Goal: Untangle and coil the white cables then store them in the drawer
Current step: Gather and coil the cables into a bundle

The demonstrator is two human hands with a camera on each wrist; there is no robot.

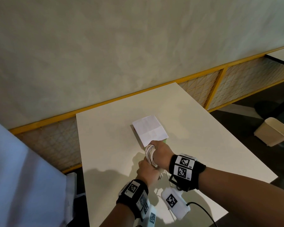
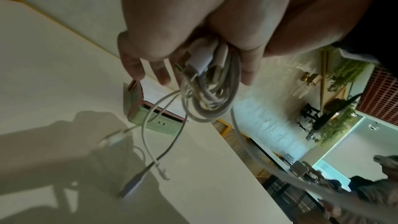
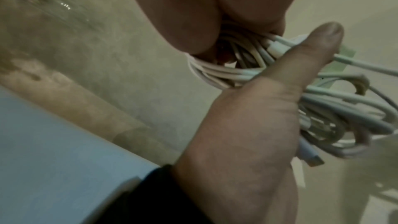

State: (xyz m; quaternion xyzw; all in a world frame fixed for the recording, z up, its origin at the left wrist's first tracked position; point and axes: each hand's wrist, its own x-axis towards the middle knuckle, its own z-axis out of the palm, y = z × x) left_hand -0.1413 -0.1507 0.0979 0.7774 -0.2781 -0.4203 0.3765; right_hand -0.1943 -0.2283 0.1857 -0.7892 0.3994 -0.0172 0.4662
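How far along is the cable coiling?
Mostly coiled: the white cables form a bundle gripped by the right hand and left hand. In hand: loose connector ends trail from the coil. Left: tidy those tails and put the bundle in the drawer box on the table.

Head view overhead (wrist views close-up)
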